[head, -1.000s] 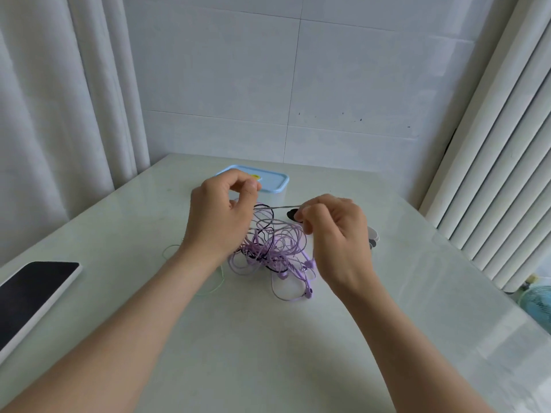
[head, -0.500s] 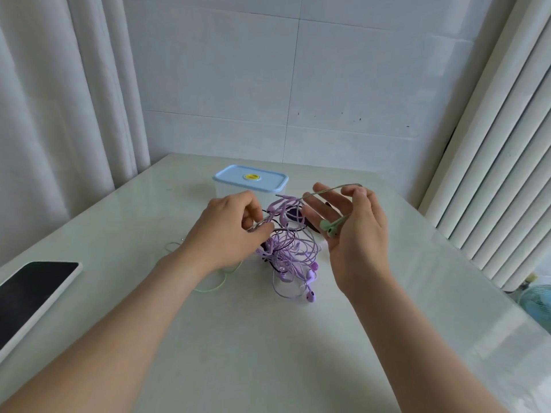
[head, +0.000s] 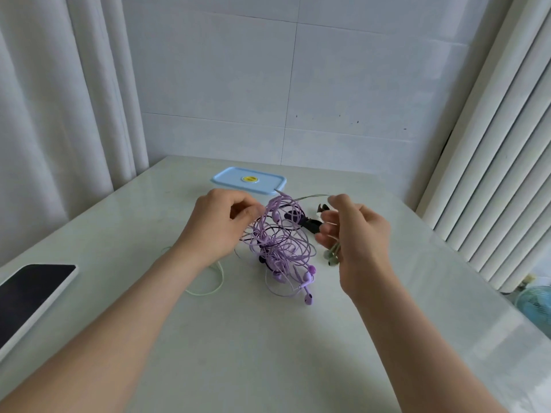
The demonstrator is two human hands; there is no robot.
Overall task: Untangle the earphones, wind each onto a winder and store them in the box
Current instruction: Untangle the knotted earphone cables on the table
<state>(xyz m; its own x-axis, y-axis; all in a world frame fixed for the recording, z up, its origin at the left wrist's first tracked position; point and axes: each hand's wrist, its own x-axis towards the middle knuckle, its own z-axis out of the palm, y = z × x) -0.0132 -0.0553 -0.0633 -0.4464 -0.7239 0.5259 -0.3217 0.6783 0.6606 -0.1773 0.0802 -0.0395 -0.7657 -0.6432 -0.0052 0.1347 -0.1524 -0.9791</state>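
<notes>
Separation step, green earphone (head: 331, 257).
- The right hand (head: 354, 236), a second ago pinched close against the left hand (head: 220, 228) over the tangle (head: 280, 248), is now being drawn off toward the right edge of the bench (head: 268, 353). Its fingers are curled on the green cord, with the buds hanging just beneath them.
- The tangle is being held up off the middle of the bench, its upper purple strands pinched by the curled left fingers.
- A green strand is still being stretched from the right fingertips into the tangle, and a green loop (head: 221, 277) is lying beside the left forearm, so the earphone is judged only partly freed.
- The box (head: 249, 181) is sitting lidded toward the far edge.
- Dark pieces (head: 311, 224) behind the tangle cannot be identified.
</notes>
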